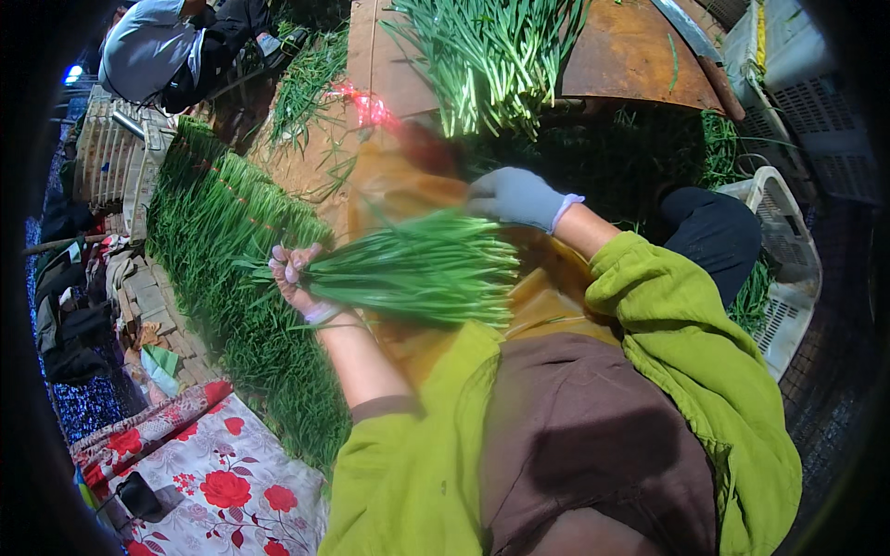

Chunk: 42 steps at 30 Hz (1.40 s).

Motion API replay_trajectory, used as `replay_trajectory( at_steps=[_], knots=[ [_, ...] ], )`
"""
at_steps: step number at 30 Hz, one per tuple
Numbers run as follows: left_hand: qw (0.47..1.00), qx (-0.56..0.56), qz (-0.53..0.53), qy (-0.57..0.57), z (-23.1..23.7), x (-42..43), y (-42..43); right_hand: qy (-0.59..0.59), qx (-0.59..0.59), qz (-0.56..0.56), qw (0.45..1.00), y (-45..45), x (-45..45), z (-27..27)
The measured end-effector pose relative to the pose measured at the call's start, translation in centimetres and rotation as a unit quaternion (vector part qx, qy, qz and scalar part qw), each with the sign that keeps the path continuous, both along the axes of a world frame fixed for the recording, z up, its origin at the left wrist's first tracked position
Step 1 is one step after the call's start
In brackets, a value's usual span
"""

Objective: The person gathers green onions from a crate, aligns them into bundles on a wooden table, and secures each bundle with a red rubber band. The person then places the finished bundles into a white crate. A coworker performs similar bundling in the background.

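Observation:
My left hand (297, 274), in a thin translucent glove, is closed around the leafy end of a bunch of Chinese chives (417, 267). The bunch lies level across my lap, its pale cut stems pointing right. My right hand (518, 198), in a grey glove with a thin glove showing at the wrist, is at the bunch's upper right edge. Its fingers are blurred, and whether they grip any stems cannot be told. Beneath the bunch is a brown-orange plastic sheet (549, 285). Above it, a loose pile of chives (494, 62) lies on a board with the stems towards me.
Bundled chives (236, 208) stand in rows at left. A long knife blade (685, 28) rests on the rusty curved sheet (626, 55). White plastic crates (793, 257) stand at right, stacked crates (108, 153) at upper left. Another person (149, 52) crouches there. Floral cloth (236, 486) covers the lower left.

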<state>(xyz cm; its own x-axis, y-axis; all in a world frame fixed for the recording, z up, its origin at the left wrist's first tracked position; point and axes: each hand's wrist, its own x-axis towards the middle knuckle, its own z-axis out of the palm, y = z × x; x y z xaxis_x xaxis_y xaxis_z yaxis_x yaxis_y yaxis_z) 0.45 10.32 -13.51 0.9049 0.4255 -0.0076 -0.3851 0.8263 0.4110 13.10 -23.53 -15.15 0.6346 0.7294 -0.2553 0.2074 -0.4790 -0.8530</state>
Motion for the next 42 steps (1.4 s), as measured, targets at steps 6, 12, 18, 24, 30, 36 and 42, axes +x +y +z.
replay_trajectory(
  at_steps=[6, 12, 18, 24, 30, 36, 42],
  knots=[
    [0.995, 0.053, 0.063, 0.054, -0.7, -0.1, 0.3, -0.210, -0.494, 0.073, 0.840, -8.4, 1.7, -3.0],
    [0.994, 0.054, 0.068, 0.070, 0.5, 0.0, -0.7, -0.305, -0.167, -0.039, 0.937, -6.4, -0.1, 1.6],
    [0.978, 0.125, 0.119, 0.116, 0.6, -0.3, -0.2, -0.219, -0.048, -0.021, 0.974, -3.1, -5.8, 8.0],
    [0.982, 0.112, 0.102, 0.109, 2.6, 0.0, -1.9, -0.196, -0.016, -0.074, 0.978, -1.6, -3.8, 4.3],
    [0.971, 0.101, 0.131, 0.174, 4.5, 1.1, -3.7, -0.038, 0.042, 0.129, 0.990, -0.5, -3.0, -0.8],
    [0.959, 0.066, 0.104, 0.254, 4.6, 4.3, -2.7, 0.058, 0.130, 0.098, 0.985, -1.0, -5.4, 3.3],
    [0.934, 0.059, 0.211, 0.283, 2.0, 8.4, -0.8, 0.083, -0.004, 0.060, 0.995, -0.1, -8.4, 7.2]
  ],
)
